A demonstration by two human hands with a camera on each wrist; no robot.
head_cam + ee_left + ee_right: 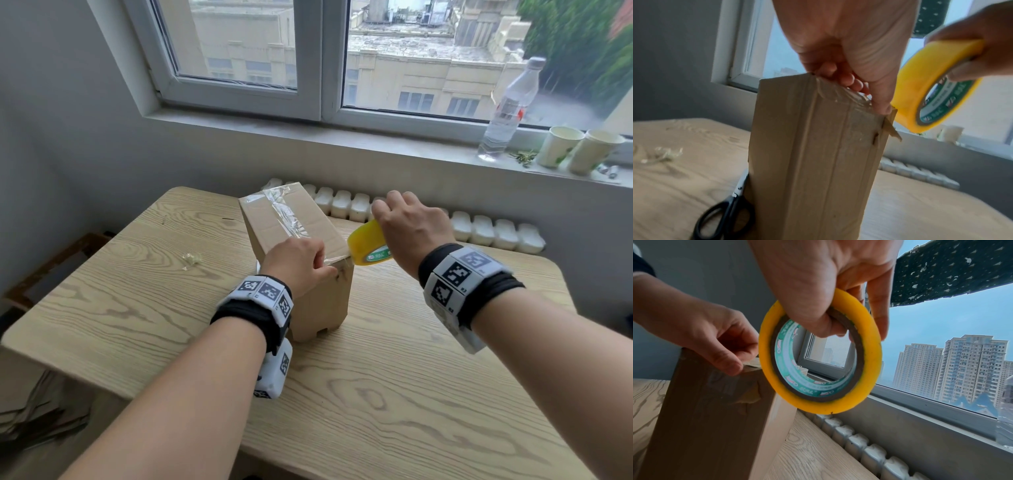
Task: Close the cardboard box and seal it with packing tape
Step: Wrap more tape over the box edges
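Observation:
A brown cardboard box [308, 222] stands closed and slightly tilted on the wooden table [411, 394]. A strip of clear tape [286, 214] runs along its top face towards the near edge. My left hand [298, 260] grips that near top edge, fingers curled over the tape and thumb down on the front face [813, 162]. My right hand [411, 226] holds a yellow tape roll [366, 246] just right of the near top corner, thumb through its core [824, 407]. The tape runs from the roll onto the box.
Black-handled scissors [725, 211] lie on the table against the box's left side. A crumpled tape scrap [190, 259] lies further left. A white radiator [479, 229] runs behind the table. A water bottle [510, 109] and paper cups [561, 145] stand on the sill.

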